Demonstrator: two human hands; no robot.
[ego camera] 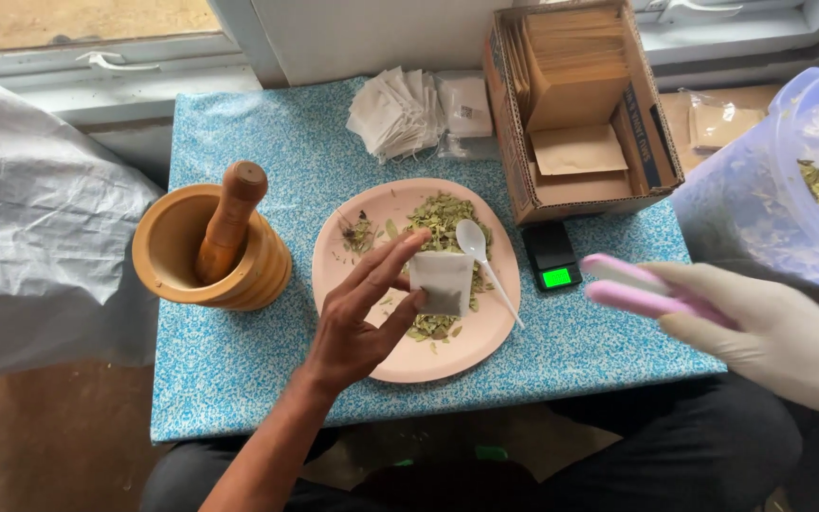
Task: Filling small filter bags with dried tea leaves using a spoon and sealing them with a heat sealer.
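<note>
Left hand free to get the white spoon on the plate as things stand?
Probably not freely: the left hand pinches a small white sachet. The white spoon lies uncovered on the pink plate just beyond, path open, but the fingers are occupied.

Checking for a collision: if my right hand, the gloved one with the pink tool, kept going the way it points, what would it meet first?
The right hand and its pink tool point left, toward the small white sachet the left hand holds over the pink plate. Probably the sachet first; depth is unclear.
</note>
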